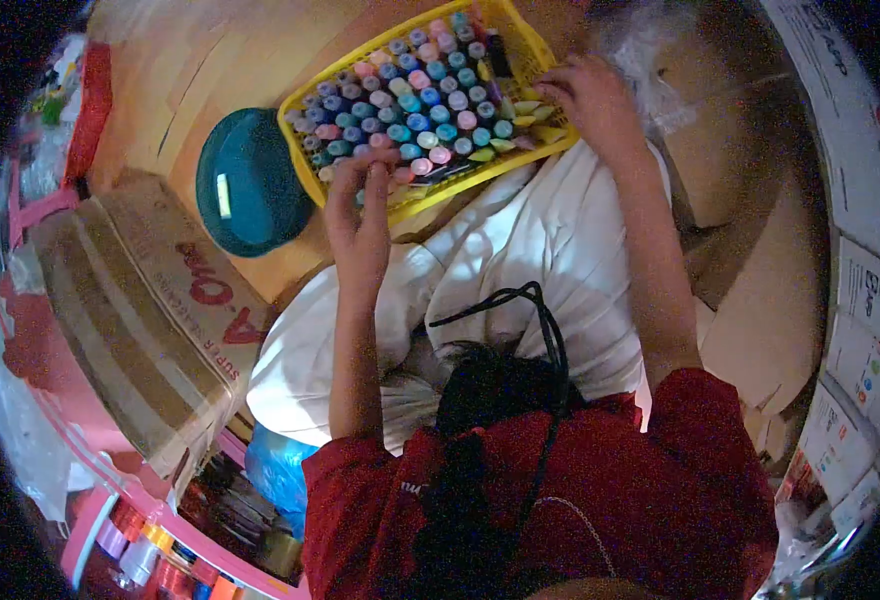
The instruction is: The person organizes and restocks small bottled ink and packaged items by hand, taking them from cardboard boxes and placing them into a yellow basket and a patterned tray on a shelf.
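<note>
A yellow plastic basket (422, 207) stands in front of my crossed, white-trousered legs. It is packed with upright, round-capped pens or small bottles (418, 122) in grey, blue, teal and pink. Several pointed yellow-green pieces (525, 120) line its right side, near a black stick-like item (500, 55). Over the lower left of the basket, my left hand (360, 205) has its fingers bent together among the caps; what they pinch is too blurred to name. My right hand (595, 100) curls its fingers over the basket's right rim, close to the pointed pieces.
Left of the basket lies a teal oval plastic lid or tray (250, 185) on the wood-look floor. A printed cardboard box (160, 300) and pink shelving with rolls (140, 555) stand at left. Clear plastic wrap (660, 70), brown cardboard (765, 290) and white printed boxes (865, 290) are at right.
</note>
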A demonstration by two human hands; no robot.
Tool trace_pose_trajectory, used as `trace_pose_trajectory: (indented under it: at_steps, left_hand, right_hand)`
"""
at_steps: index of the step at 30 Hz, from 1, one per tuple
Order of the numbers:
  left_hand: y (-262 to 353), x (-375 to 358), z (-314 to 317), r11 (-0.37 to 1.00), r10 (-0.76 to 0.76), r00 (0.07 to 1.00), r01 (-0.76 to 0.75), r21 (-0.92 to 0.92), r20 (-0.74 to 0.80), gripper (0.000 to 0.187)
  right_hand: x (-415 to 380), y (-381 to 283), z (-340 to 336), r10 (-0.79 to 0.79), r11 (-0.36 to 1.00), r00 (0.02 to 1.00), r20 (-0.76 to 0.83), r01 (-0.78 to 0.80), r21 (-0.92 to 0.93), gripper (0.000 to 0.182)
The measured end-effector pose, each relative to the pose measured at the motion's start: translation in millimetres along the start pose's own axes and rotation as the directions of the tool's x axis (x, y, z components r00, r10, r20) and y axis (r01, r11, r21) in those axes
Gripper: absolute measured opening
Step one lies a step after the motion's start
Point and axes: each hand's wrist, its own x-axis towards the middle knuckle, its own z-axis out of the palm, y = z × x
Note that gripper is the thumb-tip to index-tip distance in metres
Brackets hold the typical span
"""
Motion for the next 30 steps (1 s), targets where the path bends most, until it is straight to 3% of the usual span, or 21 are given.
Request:
trace_pose_trajectory:
  at_steps: [3, 5, 8, 11, 14, 16, 18, 19, 21, 24, 25, 28, 29, 30]
  left_hand:
    - [-10, 17, -36, 0.992, 0.070, 0.982, -0.050, 0.116, -0.175, 0.016]
    - [-22, 38, -75, 0.959, 0.143, 0.941, -0.055, 0.277, -0.307, 0.016]
    - [-63, 70, -144, 0.821, 0.153, 0.907, 0.105, 0.561, -0.392, 0.020]
    - [-138, 94, -201, 0.255, -0.053, 0.939, 0.341, 0.905, -0.339, 0.026]
    - [-180, 97, -217, 0.069, -0.219, 0.921, 0.345, 0.936, -0.324, 0.030]
    - [-191, 97, -216, 0.025, -0.065, 0.968, 0.245, 0.969, -0.243, 0.023]
    - [-197, 99, -218, 0.087, -0.078, 0.961, 0.273, 0.958, -0.267, 0.019]
    - [-200, 102, -220, 0.108, -0.096, 0.958, 0.279, 0.954, -0.269, 0.019]
    - [-208, 104, -230, 0.142, -0.131, 0.952, 0.294, 0.945, -0.277, 0.020]
    - [-219, 105, -248, 0.172, -0.087, 0.982, 0.183, 0.968, -0.170, 0.029]
    - [-203, 105, -237, 0.223, -0.006, 0.963, 0.264, 0.938, -0.270, 0.031]
    - [-126, 102, -208, 0.742, -0.218, 0.888, 0.420, 0.523, -0.405, 0.028]
    - [-88, 88, -184, 0.904, -0.248, 0.906, 0.344, 0.253, -0.344, 0.028]
    - [-51, 71, -156, 0.965, -0.260, 0.925, 0.256, -0.054, -0.277, 0.028]
  right_hand:
    - [8, -10, -13, 0.043, 0.998, 0.991, 0.130, -0.049, 0.047, 0.024]
    - [5, -6, -7, 0.016, 0.996, 0.999, -0.039, -0.012, 0.093, 0.024]
    - [9, -6, -13, 0.009, 0.993, 0.998, -0.056, -0.003, 0.117, 0.031]
    - [11, -10, -13, 0.017, 0.993, 0.996, -0.092, -0.006, 0.119, 0.031]
    - [10, -14, -19, 0.081, 0.982, 0.989, -0.121, -0.058, 0.182, 0.029]
    - [9, -11, -18, 0.121, 0.974, 0.981, -0.154, -0.087, 0.208, 0.029]
    - [10, -10, -16, 0.149, 0.974, 0.969, -0.195, -0.110, 0.200, 0.028]
    - [10, -18, -25, 0.290, 0.928, 0.953, -0.082, -0.259, 0.268, 0.029]
    - [10, -13, -21, 0.243, 0.950, 0.960, -0.137, -0.206, 0.236, 0.029]
    - [9, -10, -16, 0.238, 0.947, 0.954, -0.181, -0.187, 0.263, 0.029]
    - [9, -10, -17, 0.247, 0.940, 0.951, -0.188, -0.189, 0.283, 0.029]
    - [8, -9, -19, 0.251, 0.915, 0.944, -0.213, -0.160, 0.371, 0.028]
    - [6, -13, -22, 0.214, 0.904, 0.954, -0.210, -0.112, 0.413, 0.028]
    - [4, -19, -28, 0.173, 0.890, 0.963, -0.207, -0.063, 0.452, 0.028]
